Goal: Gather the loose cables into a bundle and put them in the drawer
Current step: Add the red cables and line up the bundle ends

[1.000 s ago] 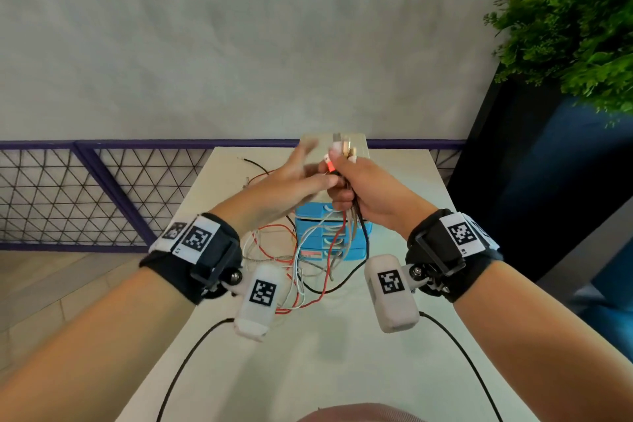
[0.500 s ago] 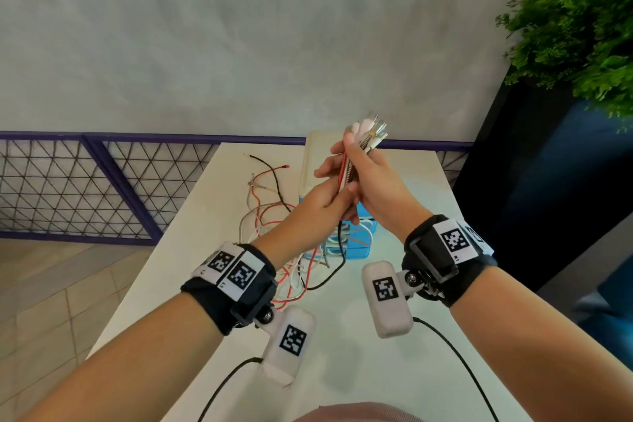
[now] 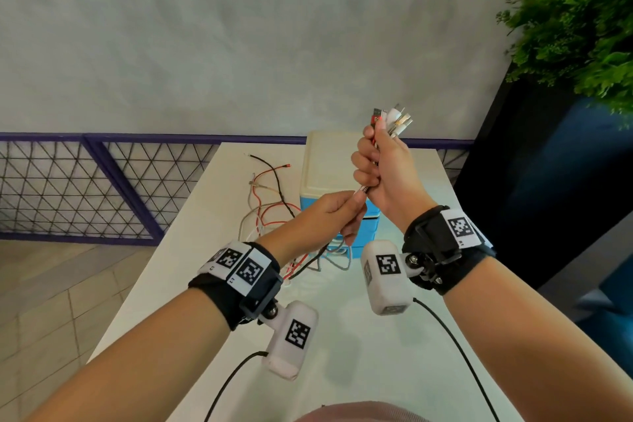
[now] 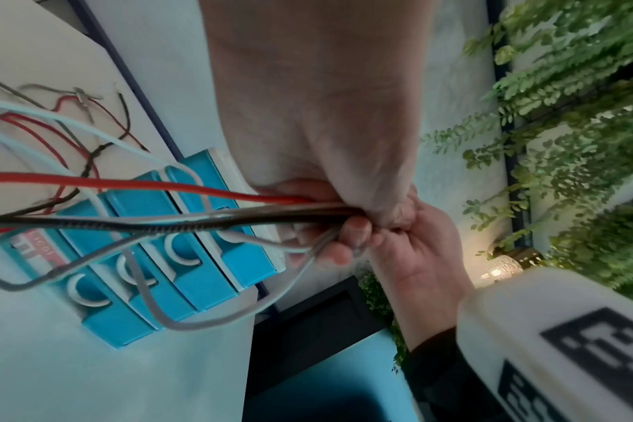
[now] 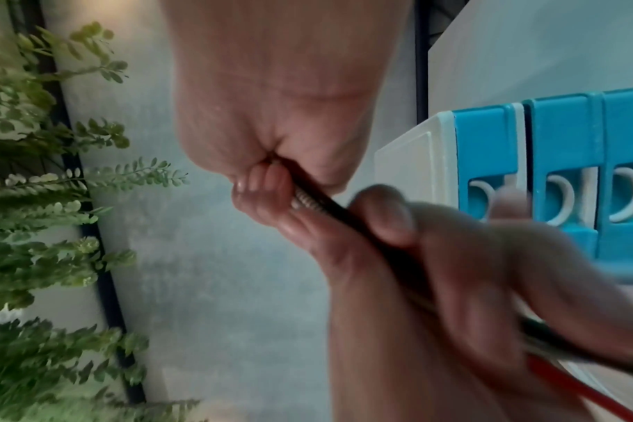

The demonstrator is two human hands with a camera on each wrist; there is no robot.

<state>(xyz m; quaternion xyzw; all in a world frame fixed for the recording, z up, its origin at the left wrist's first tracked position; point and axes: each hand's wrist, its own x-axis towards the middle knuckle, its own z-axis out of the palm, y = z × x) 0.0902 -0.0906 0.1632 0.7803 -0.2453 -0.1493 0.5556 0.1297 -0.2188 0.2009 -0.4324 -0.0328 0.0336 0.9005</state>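
Observation:
My right hand (image 3: 371,166) is raised over the table and grips a bundle of cables (image 3: 376,142) in its fist. Their plug ends (image 3: 394,118) stick out above it. Just below, my left hand (image 3: 349,212) holds the same red, black, white and grey cables (image 4: 163,211) between thumb and curled fingers (image 4: 344,237). The loose lengths (image 3: 270,212) trail down onto the white table (image 3: 342,353) left of the small drawer unit (image 3: 329,164). Its blue drawers (image 4: 185,257) are all closed. In the right wrist view both hands meet on the bundle (image 5: 329,211).
A green plant (image 3: 582,27) in a tall dark planter (image 3: 531,181) stands close at the right of the table. A purple mesh railing (image 3: 102,181) runs behind and left. Black leads (image 3: 455,346) from the wrist cameras cross the near table.
My right hand has lifted the plug ends higher. My left hand has slid down the cables to just under the right fist, drawing the strands together.

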